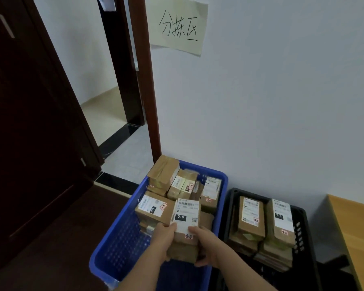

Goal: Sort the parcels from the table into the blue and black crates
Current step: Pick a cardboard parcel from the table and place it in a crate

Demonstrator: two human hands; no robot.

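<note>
Head view is showing me both hands reaching down into the blue crate (118, 244), and I am reading this as the placing step of the sort. My left hand (163, 235) is curling its fingers round the near-left edge of a stack of parcels (185, 234); my right hand (202, 240) is gripping the right side, thumb lying on the white label and fingers wrapped underneath. I am judging the stack to be two or three boxes, the top one marked 010; whether it is already resting on the crate's contents I cannot tell, as the hands are hiding its base.

Just beyond the stack, other parcels (156, 208) are already lying in the blue crate, piled toward its far end. Beside it on the right, the black crate (303, 219) is holding two rows of boxes (250, 217). A corner of the table (349, 227) is showing at the far right. On the wall, a paper sign (178, 26) is hanging.

Next, I am expecting to lower the stack into the free near part, let go, then turn back to the table.
</note>
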